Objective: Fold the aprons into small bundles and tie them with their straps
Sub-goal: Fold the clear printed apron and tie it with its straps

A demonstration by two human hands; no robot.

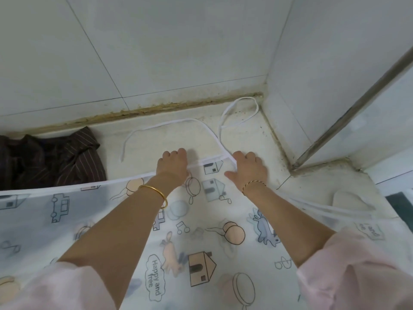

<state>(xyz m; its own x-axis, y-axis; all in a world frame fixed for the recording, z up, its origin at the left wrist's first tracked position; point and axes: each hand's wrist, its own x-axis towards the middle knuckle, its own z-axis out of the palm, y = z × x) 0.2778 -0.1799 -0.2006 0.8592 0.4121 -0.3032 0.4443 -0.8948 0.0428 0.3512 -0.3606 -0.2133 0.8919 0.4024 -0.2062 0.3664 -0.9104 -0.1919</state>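
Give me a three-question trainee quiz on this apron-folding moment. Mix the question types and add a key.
1. True or false: the printed apron is already tied into a bundle.
2. Multiple choice: the dark striped cloth lies A) to the left of the left hand, B) on top of the apron, C) hanging on the wall.
3. Short answer: which wrist wears the plain gold bangle?

Key: 1 false, it is spread out flat; 2 A; 3 left.

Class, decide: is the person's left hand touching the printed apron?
Touching. The head view shows the left hand gripping the printed apron at its white hem.
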